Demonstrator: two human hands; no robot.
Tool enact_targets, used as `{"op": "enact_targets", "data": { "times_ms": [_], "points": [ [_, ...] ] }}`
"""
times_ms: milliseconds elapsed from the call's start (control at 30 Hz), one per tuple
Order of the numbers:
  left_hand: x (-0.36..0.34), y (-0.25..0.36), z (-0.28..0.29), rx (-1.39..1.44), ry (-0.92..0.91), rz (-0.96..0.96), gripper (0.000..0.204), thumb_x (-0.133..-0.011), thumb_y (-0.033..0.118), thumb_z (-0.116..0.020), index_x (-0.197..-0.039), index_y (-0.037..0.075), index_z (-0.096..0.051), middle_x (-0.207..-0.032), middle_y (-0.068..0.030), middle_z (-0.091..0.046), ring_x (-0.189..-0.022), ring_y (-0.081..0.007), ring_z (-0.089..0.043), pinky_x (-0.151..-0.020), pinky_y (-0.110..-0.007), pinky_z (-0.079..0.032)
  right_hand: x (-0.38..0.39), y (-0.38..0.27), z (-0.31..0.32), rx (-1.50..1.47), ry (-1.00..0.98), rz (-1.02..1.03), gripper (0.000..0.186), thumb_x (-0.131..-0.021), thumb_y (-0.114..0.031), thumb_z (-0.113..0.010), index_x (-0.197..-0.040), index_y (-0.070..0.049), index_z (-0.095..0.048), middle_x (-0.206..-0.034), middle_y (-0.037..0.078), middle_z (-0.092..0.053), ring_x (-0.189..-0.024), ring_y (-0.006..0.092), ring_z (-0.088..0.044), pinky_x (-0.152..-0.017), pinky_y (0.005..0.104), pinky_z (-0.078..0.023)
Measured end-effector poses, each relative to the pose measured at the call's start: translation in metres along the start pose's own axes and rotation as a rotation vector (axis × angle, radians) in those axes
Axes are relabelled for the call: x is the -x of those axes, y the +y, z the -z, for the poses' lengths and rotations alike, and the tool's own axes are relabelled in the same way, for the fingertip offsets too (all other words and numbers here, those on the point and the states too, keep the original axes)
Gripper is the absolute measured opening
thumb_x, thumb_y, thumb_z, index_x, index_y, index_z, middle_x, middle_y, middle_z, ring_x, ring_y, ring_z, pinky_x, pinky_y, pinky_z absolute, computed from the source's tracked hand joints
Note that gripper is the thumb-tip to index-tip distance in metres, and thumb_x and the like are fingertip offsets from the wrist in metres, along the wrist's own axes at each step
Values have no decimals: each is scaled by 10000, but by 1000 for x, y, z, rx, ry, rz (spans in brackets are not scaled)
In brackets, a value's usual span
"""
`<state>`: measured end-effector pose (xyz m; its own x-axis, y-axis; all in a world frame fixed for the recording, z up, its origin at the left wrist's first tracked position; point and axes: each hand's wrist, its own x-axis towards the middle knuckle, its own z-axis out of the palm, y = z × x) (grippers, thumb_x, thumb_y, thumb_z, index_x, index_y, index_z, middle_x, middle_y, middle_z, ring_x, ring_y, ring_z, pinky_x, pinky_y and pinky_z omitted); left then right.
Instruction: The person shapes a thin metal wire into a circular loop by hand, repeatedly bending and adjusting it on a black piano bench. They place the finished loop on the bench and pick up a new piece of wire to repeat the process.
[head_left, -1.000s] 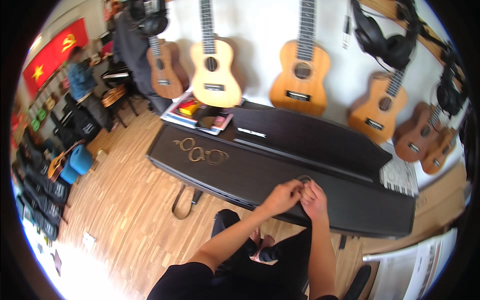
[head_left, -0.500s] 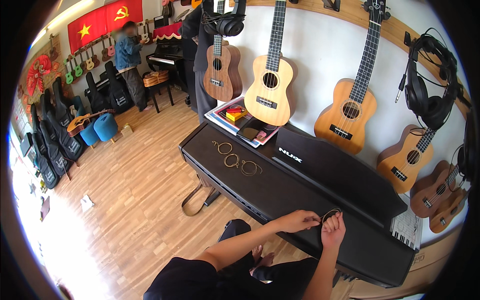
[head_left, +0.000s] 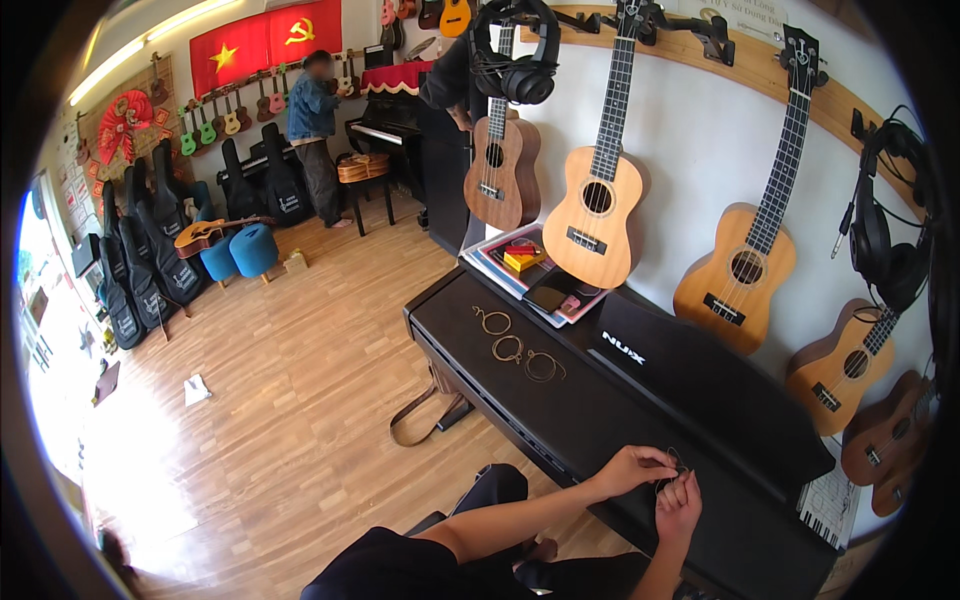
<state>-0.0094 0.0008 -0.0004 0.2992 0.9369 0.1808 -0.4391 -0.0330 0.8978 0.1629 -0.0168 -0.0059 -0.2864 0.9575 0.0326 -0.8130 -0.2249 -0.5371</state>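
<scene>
Above the closed black lid of the digital piano, my two hands meet over a thin coiled instrument string. My left hand pinches it between thumb and fingers from the left. Just below and to the right, my right hand has its fingers curled around the lower part of the coil, which hides some of the string. Farther left on the lid lie three loose brass-coloured string coils: one far coil, a middle coil and a nearer coil.
Books with small boxes and a phone lie at the piano's far end. Ukuleles and headphones hang along the wall. A strap dangles beside the piano. Another person stands across the room near guitar bags.
The view has shifted, so the room sits farther right and lower in the picture. Both hands remain together on the string coil, with the grip slightly changed.
</scene>
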Motion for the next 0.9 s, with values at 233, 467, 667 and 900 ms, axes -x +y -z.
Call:
{"op": "enact_targets", "data": {
  "times_ms": [233,467,667,900],
  "points": [
    [0,-2,5,-90,-157,-52,124,-914,75,-671,-952,30,-562,-1018,-45,-661,-926,-113,-638,-783,-252,-523,1,-1,6,-61,109,31,293,-1053,-242,-405,-946,-29,-575,-513,-47,-315,-406,58,-288,-413,214,-285],
    [3,8,-10,-317,-72,-192,158,-854,24,-642,-935,35,-508,-917,-84,-662,-819,-144,-652,-704,-295,-524,4,2,-7,111,224,55,282,-1050,-243,-416,-964,-29,-580,-535,-36,-360,-422,59,-315,-418,214,-306],
    [8,19,-22,-610,55,-172,248,-828,65,-618,-1026,16,-477,-780,-144,-661,-765,-288,-700,-674,-358,-545,-1,-3,11,-38,10,-19,299,-1062,-245,-367,-995,-28,-562,-540,-34,-353,-433,65,-325,-436,221,-318],
    [13,25,-7,-647,-106,-70,403,-915,277,-676,-1138,-26,-530,-915,-152,-700,-840,-238,-712,-760,-314,-563,-10,-13,1,-275,-38,53,280,-1064,-230,-363,-951,-24,-515,-561,-42,-266,-476,66,-237,-452,226,-252]
  ]
}}
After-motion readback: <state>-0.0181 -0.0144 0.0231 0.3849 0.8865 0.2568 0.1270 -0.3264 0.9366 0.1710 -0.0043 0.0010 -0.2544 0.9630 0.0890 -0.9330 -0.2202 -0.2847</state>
